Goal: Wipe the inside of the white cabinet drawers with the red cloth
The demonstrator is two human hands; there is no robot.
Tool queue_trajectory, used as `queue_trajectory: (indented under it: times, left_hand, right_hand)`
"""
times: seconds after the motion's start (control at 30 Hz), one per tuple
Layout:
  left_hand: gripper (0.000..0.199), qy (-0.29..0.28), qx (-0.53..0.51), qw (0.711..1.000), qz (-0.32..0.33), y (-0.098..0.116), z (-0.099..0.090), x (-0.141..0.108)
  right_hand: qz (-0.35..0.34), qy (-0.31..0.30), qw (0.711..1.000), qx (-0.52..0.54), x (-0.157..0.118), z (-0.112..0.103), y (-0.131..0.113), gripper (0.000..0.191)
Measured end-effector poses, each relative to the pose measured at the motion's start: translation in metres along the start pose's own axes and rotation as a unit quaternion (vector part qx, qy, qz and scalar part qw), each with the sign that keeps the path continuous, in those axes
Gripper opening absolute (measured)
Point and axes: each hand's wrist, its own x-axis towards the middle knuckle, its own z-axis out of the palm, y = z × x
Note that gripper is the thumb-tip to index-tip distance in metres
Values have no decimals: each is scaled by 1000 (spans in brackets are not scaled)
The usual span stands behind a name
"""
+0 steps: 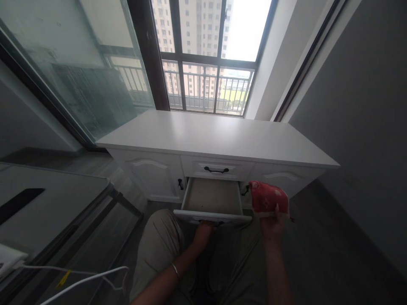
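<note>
My left hand [204, 234] is closed around the dark handle on the front of a pulled-out drawer [212, 214]. Pale boards line the drawer, and its inside shows bare apart from a few tiny specks. To the right of it, my right hand [272, 228] holds up a folded red cloth [269, 198] with a pale pattern and a light lower edge. The thumb presses on the cloth's near face, while the other fingers are mostly hidden behind or under it. The cloth is apart from the drawer.
The white cabinet [219, 133] has a closed upper drawer [216, 169] and side doors. At left stands a table [73, 186] with white cables [92, 275] near its front. My knee [160, 237] is close to the drawer's left corner. Windows rise behind.
</note>
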Motion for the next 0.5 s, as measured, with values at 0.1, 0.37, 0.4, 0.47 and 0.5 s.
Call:
queue_trajectory:
  times: [0.1,0.37,0.4,0.47,0.5]
  left_hand:
    - [39,0,11,1000,7,-1,-8,14]
    - [35,-12,39,999,-3,-5,-37,60]
    - [34,-14,42,999,-4,-5,-40,67]
    - [32,-20,46,999,-7,-7,-44,79]
    - [31,-23,48,999,-8,-8,-46,85]
  right_hand:
    - [-16,18,1000,0,-7,-4,-2,39]
    - [-37,55,998,10,-9,-14,-1,35]
    - [-43,54,998,16,-8,-14,0,34]
    - [-50,50,997,35,-6,-15,3,35]
    - [-53,44,996,48,-5,-15,5,36]
